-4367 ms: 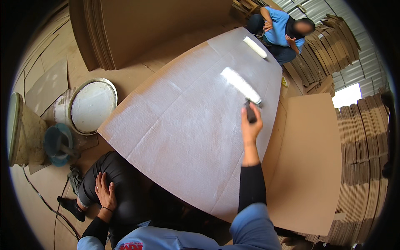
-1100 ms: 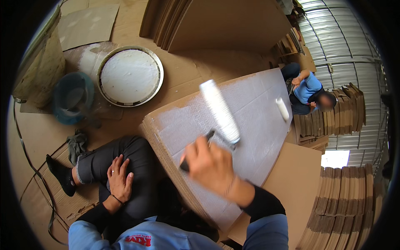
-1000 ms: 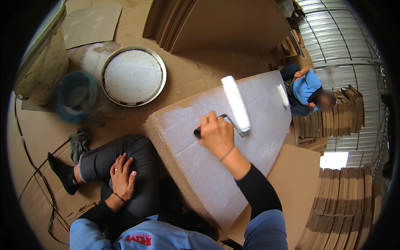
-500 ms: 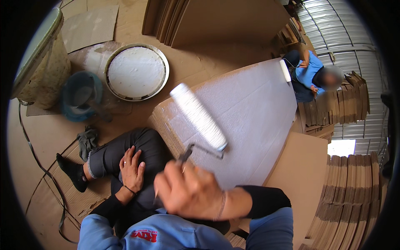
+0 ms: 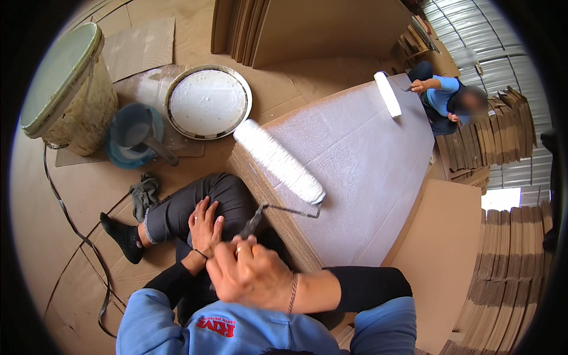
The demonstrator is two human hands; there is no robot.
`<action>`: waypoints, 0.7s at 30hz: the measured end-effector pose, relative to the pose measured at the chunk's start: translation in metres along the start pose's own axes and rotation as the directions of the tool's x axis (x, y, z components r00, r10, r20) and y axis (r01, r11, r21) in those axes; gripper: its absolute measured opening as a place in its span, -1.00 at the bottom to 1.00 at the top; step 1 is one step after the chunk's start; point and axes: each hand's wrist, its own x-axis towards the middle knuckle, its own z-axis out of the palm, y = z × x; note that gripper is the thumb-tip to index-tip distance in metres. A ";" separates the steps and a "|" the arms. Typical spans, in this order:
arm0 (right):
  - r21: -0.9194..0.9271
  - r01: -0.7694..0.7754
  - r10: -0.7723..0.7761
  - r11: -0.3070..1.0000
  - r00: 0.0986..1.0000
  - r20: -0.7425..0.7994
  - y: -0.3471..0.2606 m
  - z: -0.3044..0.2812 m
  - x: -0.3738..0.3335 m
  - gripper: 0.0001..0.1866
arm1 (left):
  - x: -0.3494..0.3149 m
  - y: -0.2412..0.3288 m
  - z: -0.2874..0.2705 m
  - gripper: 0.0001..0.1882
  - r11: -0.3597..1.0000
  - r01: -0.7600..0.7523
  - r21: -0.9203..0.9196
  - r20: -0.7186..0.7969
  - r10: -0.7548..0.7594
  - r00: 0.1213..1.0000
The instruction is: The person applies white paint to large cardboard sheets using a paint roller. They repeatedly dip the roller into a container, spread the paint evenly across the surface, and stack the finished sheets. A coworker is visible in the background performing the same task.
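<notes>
In my right hand (image 5: 251, 269) is the dark handle of a paint roller (image 5: 279, 161), its fingers wrapped round it. The long white roller lies over the near left part of a stack of cardboard sheets (image 5: 349, 177), whose top is coated whitish. Lying flat on my bent left knee, my left hand (image 5: 205, 228) is open with its fingers stretched out and holds nothing. At the stack's far end a co-worker's hand (image 5: 419, 86) grips a second paint roller (image 5: 387, 94) resting on the same sheet.
Left of the stack stand a round tray of white liquid (image 5: 208, 102), a blue basin (image 5: 155, 155) with a handled scoop (image 5: 135, 127), and a stained tall bucket (image 5: 89, 106). A grey cloth (image 5: 144, 192) and a black strap (image 5: 74, 225) lie on the floor. Cardboard stacks (image 5: 509, 266) stand at the right.
My right hand and roller have shifted slightly left and toward me. The co-worker's roller has moved left along the sheet, away from that person. My left hand stays on the knee; the whole view has shifted.
</notes>
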 end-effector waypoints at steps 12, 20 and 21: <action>0.130 -0.342 0.347 0.931 0.938 -0.016 0.053 -0.011 -0.095 -0.69 | 0.001 0.012 -0.014 -0.47 0.993 0.087 -0.082 0.050 -0.083 0.995; 0.870 -0.419 0.919 0.259 0.384 -0.088 0.081 -0.001 -0.178 -0.72 | 0.001 0.005 -0.005 -0.47 0.995 0.098 -0.014 0.058 -0.097 0.994; 0.972 -0.154 0.952 0.176 0.277 -0.129 0.088 0.016 -0.178 -0.77 | 0.001 0.004 -0.005 -0.48 0.995 0.095 -0.021 0.062 -0.094 0.994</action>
